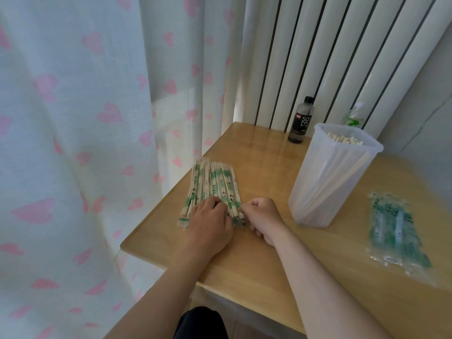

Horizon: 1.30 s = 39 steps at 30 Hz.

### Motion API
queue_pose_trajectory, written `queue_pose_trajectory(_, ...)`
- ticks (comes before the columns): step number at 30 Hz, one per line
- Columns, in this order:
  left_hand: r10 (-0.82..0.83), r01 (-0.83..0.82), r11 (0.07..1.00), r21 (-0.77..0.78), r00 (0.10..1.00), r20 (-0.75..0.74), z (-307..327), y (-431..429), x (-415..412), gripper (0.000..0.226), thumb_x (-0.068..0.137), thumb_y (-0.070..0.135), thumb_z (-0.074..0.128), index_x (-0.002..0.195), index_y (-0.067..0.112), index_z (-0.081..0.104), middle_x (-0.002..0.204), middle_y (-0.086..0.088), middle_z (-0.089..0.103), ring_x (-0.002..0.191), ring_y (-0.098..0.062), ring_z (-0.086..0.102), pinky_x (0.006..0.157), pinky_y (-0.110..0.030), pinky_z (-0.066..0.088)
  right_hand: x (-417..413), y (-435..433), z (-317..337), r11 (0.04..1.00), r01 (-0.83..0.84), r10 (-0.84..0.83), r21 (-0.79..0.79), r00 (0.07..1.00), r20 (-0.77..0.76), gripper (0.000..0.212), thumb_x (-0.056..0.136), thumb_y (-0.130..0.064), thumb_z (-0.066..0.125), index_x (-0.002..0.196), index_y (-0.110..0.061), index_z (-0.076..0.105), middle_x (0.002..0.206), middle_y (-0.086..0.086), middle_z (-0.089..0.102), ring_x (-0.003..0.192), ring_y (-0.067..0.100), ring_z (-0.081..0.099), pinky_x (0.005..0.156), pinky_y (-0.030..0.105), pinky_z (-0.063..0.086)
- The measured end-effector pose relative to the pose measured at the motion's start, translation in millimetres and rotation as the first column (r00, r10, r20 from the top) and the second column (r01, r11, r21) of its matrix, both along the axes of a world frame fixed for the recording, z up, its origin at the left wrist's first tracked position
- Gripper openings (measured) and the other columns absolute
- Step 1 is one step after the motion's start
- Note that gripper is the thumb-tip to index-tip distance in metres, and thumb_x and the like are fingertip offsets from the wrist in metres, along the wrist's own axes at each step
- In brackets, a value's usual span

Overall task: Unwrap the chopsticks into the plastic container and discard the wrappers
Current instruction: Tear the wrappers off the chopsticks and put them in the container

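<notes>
A tall translucent plastic container (327, 187) stands open on the wooden counter (256, 270), at about 2 o'clock from the person's hands. It holds a batch of bare chopsticks (345, 141), which lean against its far wall with their pale ends showing just under the rim. At 3 o'clock, well apart from the container, a loose heap of clear wrappers (396, 233) printed in green lies flat on the wood. A dark soda bottle (299, 121) stands at 12 o'clock near the white radiator (318, 52).

The wrapped chopsticks (210, 182) lie fanned out at the counter's 9 o'clock edge, beside a heart-print curtain (73, 143). They are thin pale sticks in clear sleeves with green lettering. The left hand (210, 221) lies on their near ends with its fingers curled down around several. The right hand (263, 218), just beside it, is loosely fisted and pinches the near end of a stick at the right side of the pile.
</notes>
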<state>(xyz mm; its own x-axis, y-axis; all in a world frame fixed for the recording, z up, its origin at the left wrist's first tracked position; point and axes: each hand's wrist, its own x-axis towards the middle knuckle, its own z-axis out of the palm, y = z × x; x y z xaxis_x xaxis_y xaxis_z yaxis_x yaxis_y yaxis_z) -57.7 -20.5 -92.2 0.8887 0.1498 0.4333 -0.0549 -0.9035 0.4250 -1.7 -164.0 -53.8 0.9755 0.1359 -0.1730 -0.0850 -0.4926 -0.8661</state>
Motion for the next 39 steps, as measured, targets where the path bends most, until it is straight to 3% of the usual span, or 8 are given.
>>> queue_pose_trajectory(6, -0.003, 0.003, 1.0, 0.01, 1.0, -0.02, 2.4, 0.3, -0.6, 0.035, 0.088, 0.028, 0.041, 0.099, 0.014, 0.071, 0.112, 0.001, 0.063, 0.104, -0.023, 0.056, 0.089, -0.037, 0.041, -1.2, 3.7, -2.6, 0.996, -0.055, 0.057, -0.066, 0.998, 0.036, 0.03, 0.086, -0.043, 0.074, 0.076, -0.016, 0.063, 0.063, -0.001, 0.06, 0.053, 0.015, 0.051, 0.047, 0.024, 0.037)
queue_pose_trajectory(11, -0.008, 0.008, 1.0, -0.01, 1.0, -0.028, 3.5, 0.3, -1.0, 0.036, 0.088, 0.028, 0.04, 0.098, 0.014, 0.072, 0.111, 0.001, 0.063, 0.103, -0.023, 0.056, 0.09, -0.038, 0.043, -1.6, 4.1, -0.3, 0.995, -0.063, 0.065, -0.079, 0.998, 0.021, 0.023, 0.086, -0.031, 0.07, 0.073, -0.012, 0.064, 0.061, 0.004, 0.055, 0.051, 0.019, 0.048, 0.047, 0.024, 0.035)
queue_pose_trajectory(18, -0.009, 0.009, 1.0, -0.015, 1.0, -0.003, 3.1, -0.1, -1.6, 0.036, 0.088, 0.028, 0.039, 0.095, 0.014, 0.071, 0.107, 0.001, 0.063, 0.1, -0.023, 0.057, 0.089, -0.039, 0.043, -6.6, -2.1, 4.9, 0.997, 0.001, 0.001, 0.082, 1.0, -0.016, 0.03, 0.088, -0.027, 0.055, 0.062, -0.018, 0.041, 0.049, 0.002, 0.039, 0.05, 0.021, 0.039, 0.041, 0.025, 0.025)
queue_pose_trajectory(24, -0.005, 0.005, 1.0, 0.006, 1.0, 0.012, 6.4, -1.4, -5.1, 0.038, 0.089, 0.032, 0.038, 0.096, 0.014, 0.07, 0.103, 0.0, 0.064, 0.095, -0.024, 0.059, 0.085, -0.039, 0.045, -14.4, -13.9, 9.0, 0.968, 0.062, -0.043, 0.245, 0.996, -0.084, 0.017, 0.092, -0.019, 0.055, 0.086, -0.006, 0.063, 0.063, 0.009, 0.059, 0.052, 0.025, 0.053, 0.04, 0.026, 0.034)
queue_pose_trajectory(28, -0.008, 0.008, 1.0, -0.013, 1.0, 0.002, 14.4, -2.3, -12.2, 0.041, 0.088, 0.033, 0.043, 0.117, 0.012, 0.064, 0.112, -0.004, 0.067, 0.104, -0.028, 0.062, 0.092, -0.041, 0.045, -30.5, -30.4, 16.0, 0.937, 0.088, -0.043, 0.338, 0.989, -0.138, 0.011, 0.096, -0.011, 0.06, 0.091, -0.004, 0.067, 0.065, 0.006, 0.069, 0.051, 0.02, 0.061, 0.038, 0.024, 0.038)
queue_pose_trajectory(31, 0.001, -0.023, 0.986, 0.166, 0.991, 0.131, 23.2, -8.4, -15.2, 0.053, 0.081, 0.038, 0.049, 0.124, 0.013, 0.063, 0.129, -0.009, 0.064, 0.119, -0.03, 0.059, 0.1, -0.047, 0.043, -44.9, -50.8, 20.2, 0.95, 0.052, -0.024, 0.309, 0.995, -0.093, 0.012, 0.093, -0.009, 0.063, 0.082, -0.007, 0.067, 0.066, 0.006, 0.066, 0.051, 0.018, 0.058, 0.041, 0.026, 0.04)
queue_pose_trajectory(34, -0.253, 0.128, 0.907, 0.402, 0.927, 0.276, 40.5, -30.9, -9.1, 0.047, 0.078, 0.034, 0.057, 0.119, 0.013, 0.067, 0.128, -0.012, 0.064, 0.119, -0.031, 0.059, 0.101, -0.049, 0.044, -51.6, -75.0, 31.7, 0.938, 0.012, 0.011, 0.347, 0.998, -0.064, 0.014, 0.093, -0.004, 0.066, 0.079, -0.004, 0.069, 0.062, 0.008, 0.061, 0.05, 0.018, 0.052, 0.041, 0.027, 0.039)
queue_pose_trajectory(39, -0.477, 0.301, 0.801, 0.518, 0.843, 0.248, 61.5, -62.1, -0.7, 0.018, 0.095, 0.028, 0.056, 0.096, 0.014, 0.067, 0.086, -0.004, 0.063, 0.074, -0.029, 0.062, 0.066, -0.038, 0.049, -62.0, -111.1, 58.8, 0.864, 0.049, -0.023, 0.501, 0.998, -0.059, 0.007, 0.094, 0.0, 0.067, 0.089, 0.003, 0.069, 0.063, 0.01, 0.057, 0.051, 0.019, 0.049, 0.042, 0.029, 0.037)
